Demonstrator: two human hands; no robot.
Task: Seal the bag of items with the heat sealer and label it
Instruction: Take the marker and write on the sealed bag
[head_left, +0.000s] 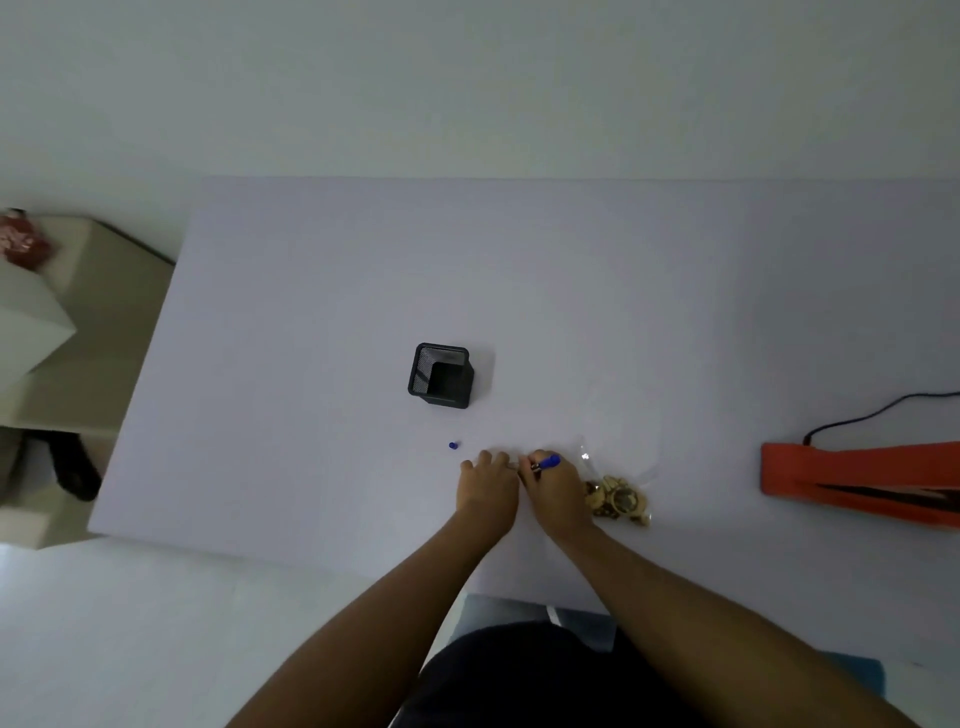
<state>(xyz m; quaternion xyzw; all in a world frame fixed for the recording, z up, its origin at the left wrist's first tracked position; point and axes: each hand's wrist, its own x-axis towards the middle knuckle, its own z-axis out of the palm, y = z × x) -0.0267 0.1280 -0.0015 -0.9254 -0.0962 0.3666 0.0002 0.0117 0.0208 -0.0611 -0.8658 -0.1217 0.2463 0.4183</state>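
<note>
A clear plastic bag (626, 441) with several brown and gold items (618, 501) lies on the white table (311, 312), just right of my hands. My right hand (556, 486) grips a blue pen (545, 462), tip down at the table. My left hand (485, 488) rests flat beside it, fingers pressing on something pale that I cannot make out. The pen's blue cap (453, 445) lies a little to the left. The orange heat sealer (857, 483) sits at the table's right edge, its arm slightly raised.
A black mesh pen holder (441, 375) stands behind my hands. A black cord (878, 413) runs from the sealer to the right. Left of the table is a white shelf unit (36, 312) with a red object (23, 241) on it.
</note>
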